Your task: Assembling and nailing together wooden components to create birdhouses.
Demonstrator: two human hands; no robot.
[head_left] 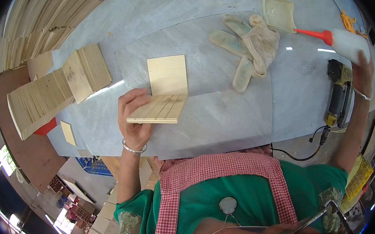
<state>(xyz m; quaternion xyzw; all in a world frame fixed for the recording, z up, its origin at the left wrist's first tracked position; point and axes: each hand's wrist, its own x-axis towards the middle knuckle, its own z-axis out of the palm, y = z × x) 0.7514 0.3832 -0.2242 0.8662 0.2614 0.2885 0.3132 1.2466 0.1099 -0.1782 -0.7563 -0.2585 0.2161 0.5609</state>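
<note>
While the left hand curls round the left end of a pale, rectangular wooden panel scored with parallel grooves, holding it with a layered edge turned toward the person, the right hand grips the base of a cloudy white plastic bottle with a long red nozzle. The grooved panel sits left of centre over the grey-blue worktop, just in front of a smooth, pale rectangular wooden board; their edges meet in view, but whether they touch I cannot tell. The bottle is at the far right, its nozzle pointing left toward a shallow cream plastic tray. Left of that tray and nearer the person lie off-white knitted work gloves with greenish coated fingers. A black-and-yellow handheld power tool rests just left of the right wrist, a dark cord running by its lower end. Over on the left, thin wooden boards stand in a long row, with one small pale wooden piece lying apart beside them.
</note>
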